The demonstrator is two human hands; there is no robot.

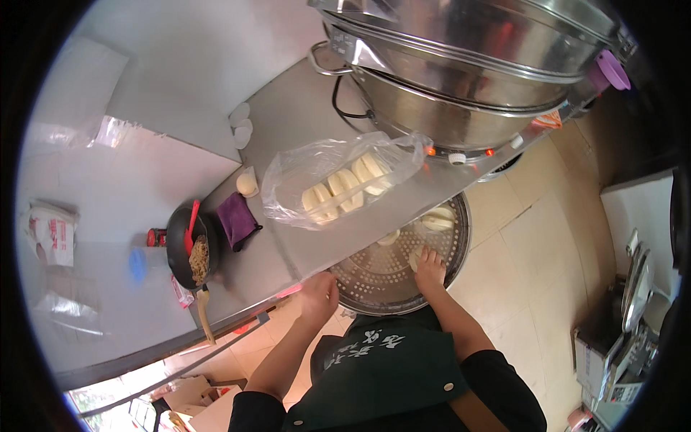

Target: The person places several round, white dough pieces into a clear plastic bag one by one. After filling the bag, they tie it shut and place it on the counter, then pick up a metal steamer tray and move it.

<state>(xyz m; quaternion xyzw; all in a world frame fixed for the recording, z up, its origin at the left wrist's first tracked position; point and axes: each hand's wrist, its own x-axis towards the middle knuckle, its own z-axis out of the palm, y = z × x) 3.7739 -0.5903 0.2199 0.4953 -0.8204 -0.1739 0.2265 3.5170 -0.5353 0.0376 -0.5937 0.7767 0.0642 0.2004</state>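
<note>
A round perforated metal steamer tray [372, 275] sits before me, just below the counter's front edge. My left hand [319, 294] is curled at the tray's left rim, fingers closed on it. Over the right part of the tray, my right hand [430, 270] has its fingers on a pale bun [415, 258], partly hidden beneath them. Further back on the tray are more buns [438, 218] and another bun [388, 237] half covered by the counter edge. On the counter, a clear plastic bag [286, 189] holds several pale buns [345, 189] in a row.
A large stacked steel steamer [459, 97] with glowing red lights stands at the counter's back right. To the left are a purple cloth [236, 221], a round bun [247, 183] and a black pan [178, 248] with crumbly food and a red spatula [191, 227]; its wooden handle overhangs the edge.
</note>
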